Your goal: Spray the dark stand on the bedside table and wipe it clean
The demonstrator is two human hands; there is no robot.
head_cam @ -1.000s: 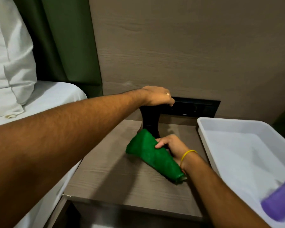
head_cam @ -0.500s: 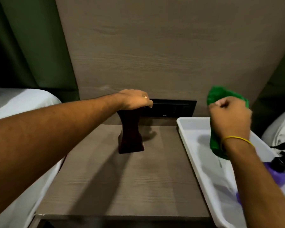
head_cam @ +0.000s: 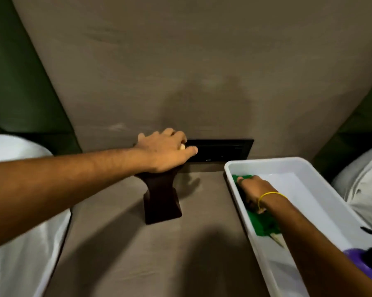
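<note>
The dark brown stand [head_cam: 161, 200] is upright on the wooden bedside table [head_cam: 138, 254], near the back wall. My left hand [head_cam: 165, 151] rests flat on its top and covers it. My right hand [head_cam: 253, 191], with a yellow band at the wrist, is down inside the white tray [head_cam: 322, 202] and presses on the green cloth [head_cam: 262, 221], which lies along the tray's left wall. The purple spray bottle [head_cam: 361, 260] with a black trigger lies in the tray's near right corner, partly hidden by my forearm.
A black socket panel [head_cam: 223, 150] is set in the wood wall behind the stand. White bedding [head_cam: 20, 211] borders the table on the left, and more white fabric [head_cam: 365, 183] lies right of the tray. Green padding flanks the wall panel.
My right hand carried the green cloth from the base of the stand up and right, then lowered it into the tray. My left hand stayed on the stand's top.
</note>
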